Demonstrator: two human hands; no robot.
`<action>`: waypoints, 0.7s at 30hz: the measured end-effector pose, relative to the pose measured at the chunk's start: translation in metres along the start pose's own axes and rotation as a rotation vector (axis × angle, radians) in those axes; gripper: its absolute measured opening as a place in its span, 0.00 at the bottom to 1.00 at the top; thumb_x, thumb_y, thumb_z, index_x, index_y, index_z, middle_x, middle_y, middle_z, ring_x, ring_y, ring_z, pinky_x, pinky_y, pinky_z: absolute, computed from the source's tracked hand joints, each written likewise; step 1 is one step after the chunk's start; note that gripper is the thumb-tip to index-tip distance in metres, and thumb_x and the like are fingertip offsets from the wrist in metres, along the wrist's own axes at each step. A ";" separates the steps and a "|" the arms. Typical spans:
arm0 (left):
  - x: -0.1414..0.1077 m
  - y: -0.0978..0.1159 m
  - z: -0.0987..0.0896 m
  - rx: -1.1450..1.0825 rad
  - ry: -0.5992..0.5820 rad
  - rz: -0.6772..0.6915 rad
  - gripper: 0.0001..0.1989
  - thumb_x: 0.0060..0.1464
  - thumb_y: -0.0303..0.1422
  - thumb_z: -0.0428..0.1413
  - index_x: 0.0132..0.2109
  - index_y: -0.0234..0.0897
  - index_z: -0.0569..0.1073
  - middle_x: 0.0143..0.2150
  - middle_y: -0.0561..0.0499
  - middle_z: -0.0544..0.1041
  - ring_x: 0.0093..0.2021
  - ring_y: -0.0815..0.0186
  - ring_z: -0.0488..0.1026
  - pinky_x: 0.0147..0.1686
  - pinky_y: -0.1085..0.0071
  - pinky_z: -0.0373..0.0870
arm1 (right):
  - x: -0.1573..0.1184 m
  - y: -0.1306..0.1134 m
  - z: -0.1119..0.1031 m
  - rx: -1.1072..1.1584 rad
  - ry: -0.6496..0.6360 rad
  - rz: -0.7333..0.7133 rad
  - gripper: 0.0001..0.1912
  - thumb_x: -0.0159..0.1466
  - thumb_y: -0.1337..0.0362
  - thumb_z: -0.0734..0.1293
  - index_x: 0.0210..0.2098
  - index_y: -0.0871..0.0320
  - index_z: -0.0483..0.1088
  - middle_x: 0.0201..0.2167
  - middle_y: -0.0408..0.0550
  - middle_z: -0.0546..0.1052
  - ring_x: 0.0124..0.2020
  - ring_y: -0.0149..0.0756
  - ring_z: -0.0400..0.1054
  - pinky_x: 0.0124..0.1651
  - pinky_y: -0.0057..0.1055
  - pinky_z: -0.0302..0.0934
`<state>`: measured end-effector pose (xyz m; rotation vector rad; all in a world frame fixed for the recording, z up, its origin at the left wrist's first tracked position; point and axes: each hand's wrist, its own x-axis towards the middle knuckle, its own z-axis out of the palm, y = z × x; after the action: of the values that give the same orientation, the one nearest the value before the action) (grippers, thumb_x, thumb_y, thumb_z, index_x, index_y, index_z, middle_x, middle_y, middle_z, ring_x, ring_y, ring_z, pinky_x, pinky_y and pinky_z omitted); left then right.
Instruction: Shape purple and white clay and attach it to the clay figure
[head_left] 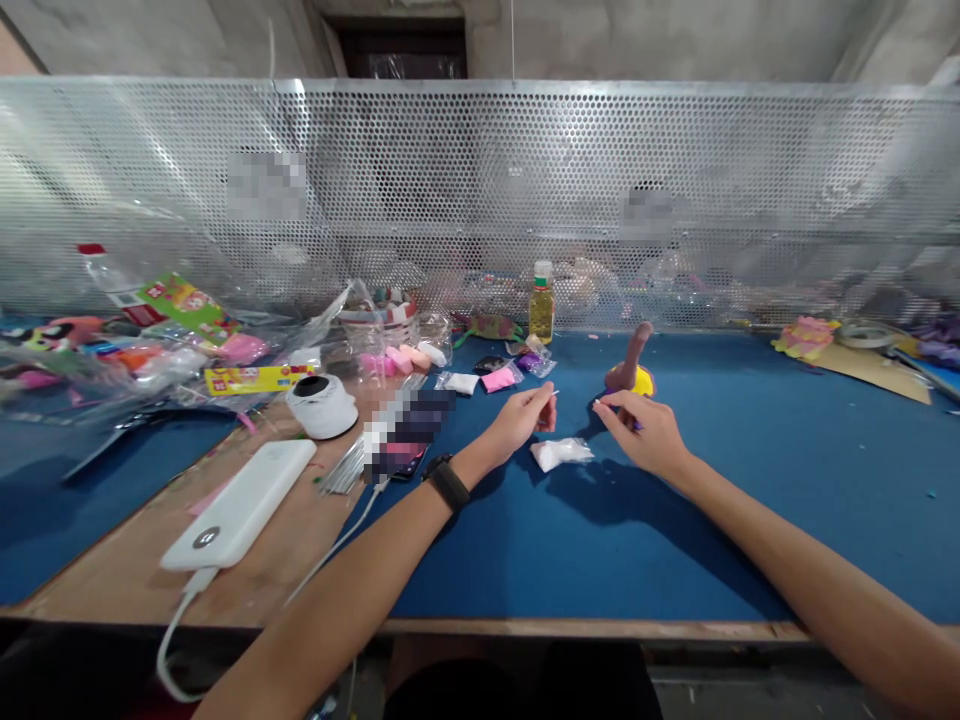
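My left hand [527, 418], with a dark watch on the wrist, is closed in a pinch above the blue mat, and a tiny white bit shows at its fingertips. Across a small gap, my right hand [646, 432] also pinches, with a small pale speck at its fingertips. Something purple shows under its fingers, but I cannot make out whether it is held. Between and below the hands lies a clear bag of white clay-like material [561, 453]. Just beyond my right hand stands a brown, finger-shaped piece [636, 352] by a yellow round piece [643, 381] with a purple edge.
Small packets, a pink one [498, 378] among them, lie beyond my left hand near a bottle of yellow liquid [541, 305]. Leftward are a phone, metal rods, a white power bank [240, 505] and plastic bags. A perforated metal screen [480, 180] closes off the back.
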<state>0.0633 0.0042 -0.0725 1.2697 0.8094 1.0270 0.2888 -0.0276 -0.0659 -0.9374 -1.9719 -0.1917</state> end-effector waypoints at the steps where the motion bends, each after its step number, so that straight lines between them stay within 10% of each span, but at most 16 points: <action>1: 0.000 -0.001 -0.001 0.021 0.005 0.028 0.25 0.58 0.55 0.60 0.34 0.34 0.74 0.28 0.51 0.75 0.28 0.70 0.70 0.34 0.71 0.66 | 0.000 0.000 0.000 0.015 -0.007 -0.004 0.13 0.73 0.57 0.66 0.39 0.56 0.80 0.26 0.44 0.82 0.19 0.30 0.71 0.27 0.28 0.67; 7: -0.002 -0.002 0.000 0.045 -0.019 0.080 0.24 0.50 0.47 0.69 0.47 0.32 0.83 0.42 0.43 0.84 0.32 0.70 0.72 0.38 0.69 0.69 | 0.001 0.000 0.003 0.094 -0.013 -0.022 0.12 0.73 0.60 0.66 0.45 0.53 0.83 0.37 0.46 0.87 0.22 0.32 0.77 0.33 0.30 0.75; 21: -0.010 0.006 0.008 0.066 -0.106 0.069 0.26 0.48 0.51 0.69 0.44 0.31 0.85 0.38 0.43 0.84 0.30 0.70 0.71 0.35 0.71 0.69 | 0.002 -0.002 0.005 0.157 0.023 -0.167 0.09 0.71 0.65 0.69 0.42 0.51 0.84 0.38 0.44 0.86 0.37 0.36 0.82 0.44 0.30 0.78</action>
<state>0.0664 -0.0084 -0.0660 1.4050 0.7267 0.9860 0.2834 -0.0262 -0.0665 -0.6672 -2.0130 -0.1384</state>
